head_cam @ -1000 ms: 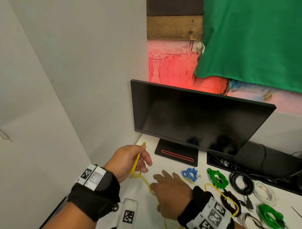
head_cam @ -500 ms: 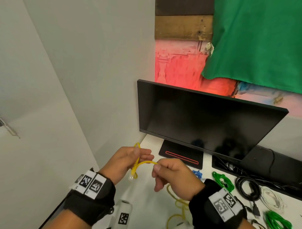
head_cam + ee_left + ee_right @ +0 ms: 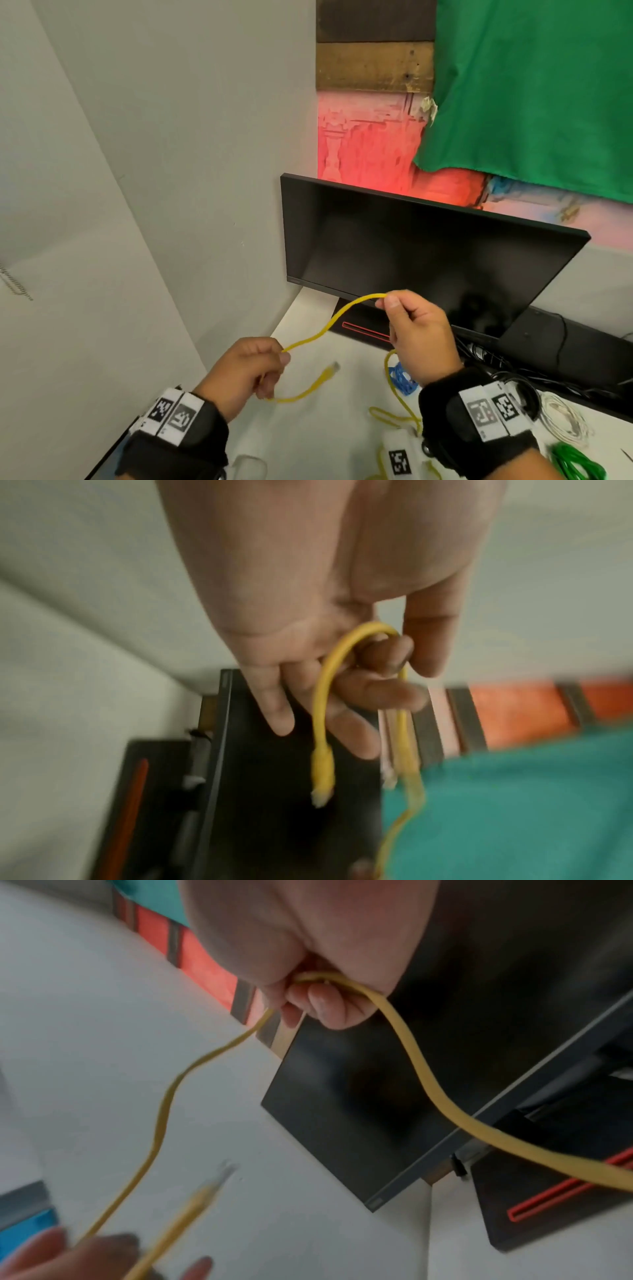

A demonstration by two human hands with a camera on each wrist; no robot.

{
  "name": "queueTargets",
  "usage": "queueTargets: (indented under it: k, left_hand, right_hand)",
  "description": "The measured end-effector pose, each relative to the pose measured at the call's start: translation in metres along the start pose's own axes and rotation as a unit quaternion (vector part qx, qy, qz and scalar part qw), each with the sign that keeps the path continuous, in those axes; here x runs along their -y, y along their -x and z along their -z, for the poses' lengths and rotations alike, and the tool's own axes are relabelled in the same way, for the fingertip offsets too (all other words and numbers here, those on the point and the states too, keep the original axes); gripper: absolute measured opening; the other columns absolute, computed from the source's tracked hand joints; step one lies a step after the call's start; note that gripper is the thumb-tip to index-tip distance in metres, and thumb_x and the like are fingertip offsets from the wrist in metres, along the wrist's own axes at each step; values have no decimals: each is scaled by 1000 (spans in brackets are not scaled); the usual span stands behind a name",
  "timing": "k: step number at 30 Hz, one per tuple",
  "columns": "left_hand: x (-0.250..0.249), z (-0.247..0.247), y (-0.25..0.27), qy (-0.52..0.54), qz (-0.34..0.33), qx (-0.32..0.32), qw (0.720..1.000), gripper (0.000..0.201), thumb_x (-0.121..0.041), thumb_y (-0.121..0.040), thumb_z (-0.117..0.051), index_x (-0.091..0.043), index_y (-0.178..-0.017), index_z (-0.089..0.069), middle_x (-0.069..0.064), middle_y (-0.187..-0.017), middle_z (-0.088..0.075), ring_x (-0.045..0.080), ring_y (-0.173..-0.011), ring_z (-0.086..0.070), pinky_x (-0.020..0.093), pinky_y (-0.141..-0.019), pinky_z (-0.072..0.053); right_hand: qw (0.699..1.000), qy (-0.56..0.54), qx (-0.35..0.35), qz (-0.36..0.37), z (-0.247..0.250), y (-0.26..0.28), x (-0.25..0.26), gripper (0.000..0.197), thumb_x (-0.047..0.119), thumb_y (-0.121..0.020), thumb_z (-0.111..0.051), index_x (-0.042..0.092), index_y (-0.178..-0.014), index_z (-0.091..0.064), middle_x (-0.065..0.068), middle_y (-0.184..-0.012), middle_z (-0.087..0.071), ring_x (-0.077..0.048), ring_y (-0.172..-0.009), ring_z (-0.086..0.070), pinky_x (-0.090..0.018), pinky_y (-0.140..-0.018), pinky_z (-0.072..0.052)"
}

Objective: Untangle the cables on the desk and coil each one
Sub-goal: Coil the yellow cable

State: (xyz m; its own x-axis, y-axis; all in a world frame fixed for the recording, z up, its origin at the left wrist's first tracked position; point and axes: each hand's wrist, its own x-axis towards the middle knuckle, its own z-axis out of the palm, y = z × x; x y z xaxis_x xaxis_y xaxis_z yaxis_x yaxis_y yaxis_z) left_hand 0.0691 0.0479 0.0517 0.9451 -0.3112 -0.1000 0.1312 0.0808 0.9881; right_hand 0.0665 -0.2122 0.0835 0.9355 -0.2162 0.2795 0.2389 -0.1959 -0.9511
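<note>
A thin yellow network cable (image 3: 329, 327) runs between my two hands above the white desk (image 3: 308, 442). My left hand (image 3: 251, 368) pinches it near one end, and its plug (image 3: 330, 370) hangs free just beyond the fingers; the left wrist view shows the cable (image 3: 325, 685) looped over my curled fingers. My right hand (image 3: 407, 318) is raised in front of the monitor and pinches the cable (image 3: 404, 1031) between thumb and forefinger. From that hand the rest of the cable drops to a loose tangle (image 3: 394, 416) on the desk.
A black monitor (image 3: 428, 253) on a stand fills the back of the desk. A blue coil (image 3: 402, 380), a white coil (image 3: 561, 419), a green coil (image 3: 575, 462) and black cables (image 3: 493, 363) lie to the right. A grey wall closes off the left side.
My right hand took hold of the yellow cable beside the left hand, then rose up and to the right, drawing out a length between the two hands. The left hand sank a little.
</note>
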Motion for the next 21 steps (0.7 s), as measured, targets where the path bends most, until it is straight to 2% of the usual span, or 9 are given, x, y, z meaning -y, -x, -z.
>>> queueTargets:
  k: [2, 4, 6, 8, 11, 13, 14, 17, 21]
  left_hand:
    - [-3, 4, 4, 174, -15, 13, 985, 37, -27, -56, -83, -9, -52, -51, 12, -51, -44, 28, -55, -53, 41, -75, -53]
    - [-9, 8, 8, 332, -36, 63, 941, 30, -19, -68, -78, -6, -60, -53, 11, -52, -43, 33, -63, -54, 54, -101, -47]
    - [-15, 10, 11, 443, -67, 167, 878, 22, -14, -91, -55, 7, -88, -60, 16, -62, -53, 35, -71, -57, 56, -116, -25]
    - [-27, 7, 11, 483, -81, 226, 842, 39, -13, -102, -33, 17, -120, -50, 23, -80, -59, 38, -80, -59, 54, -116, -22]
    - [-47, -4, 9, 425, -104, 221, 871, 47, -19, -100, -46, 14, -134, -44, 18, -84, -59, 30, -74, -62, 49, -91, -51]
    - [-50, -11, 3, 314, -126, 133, 932, 49, -27, -82, -74, 3, -120, -64, 8, -69, -57, 22, -61, -59, 38, -73, -56]
    - [-51, -14, 0, 249, -143, 78, 955, 44, -30, -74, -80, -3, -108, -72, 5, -62, -55, 21, -59, -58, 35, -73, -54]
    - [-56, -19, -15, 107, -175, -1, 979, 27, -28, -85, -61, -5, -87, -75, 3, -56, -53, 21, -57, -58, 40, -79, -55]
    - [-48, -10, -33, -120, -128, -44, 983, 36, -22, -97, -50, 8, -85, -64, -2, -55, -54, 15, -46, -51, 27, -58, -45]
  right_hand:
    - [999, 6, -43, 1, -2, 1, -7, 26, 17, -100, -54, 22, -79, -69, 18, -51, -55, 1, -48, -52, -10, -47, -39]
    - [994, 13, -107, 1, -1, -4, -15, 20, 19, -97, -58, 23, -78, -64, 16, -54, -56, 0, -49, -53, -11, -46, -40]
    - [987, 65, -145, 11, 3, -7, -25, 17, 20, -95, -62, 25, -79, -58, 18, -59, -56, 1, -53, -53, -9, -48, -41]
    - [980, 147, -131, 3, 2, -7, -37, 21, 24, -94, -63, 27, -76, -54, 18, -61, -57, 3, -57, -54, -8, -49, -40]
    - [946, 322, -25, -39, -9, -2, -53, 26, 34, -98, -55, 31, -73, -48, 12, -69, -55, 0, -62, -52, -12, -49, -30]
    - [918, 389, 64, -45, -21, 6, -58, 25, 37, -102, -47, 33, -77, -43, 11, -77, -51, 0, -66, -49, -14, -54, -29]
    - [905, 409, 111, -37, -28, 13, -58, 24, 37, -103, -44, 33, -79, -42, 11, -79, -49, -1, -67, -48, -15, -55, -30]
    - [848, 453, 275, 16, -52, 40, -53, 19, 36, -104, -40, 26, -89, -46, 6, -90, -52, -18, -80, -57, -29, -63, -36]
    - [770, 418, 470, 108, -69, 70, -21, 40, 56, -97, -47, 21, -112, -58, -5, -108, -53, -29, -104, -53, -37, -83, -41]
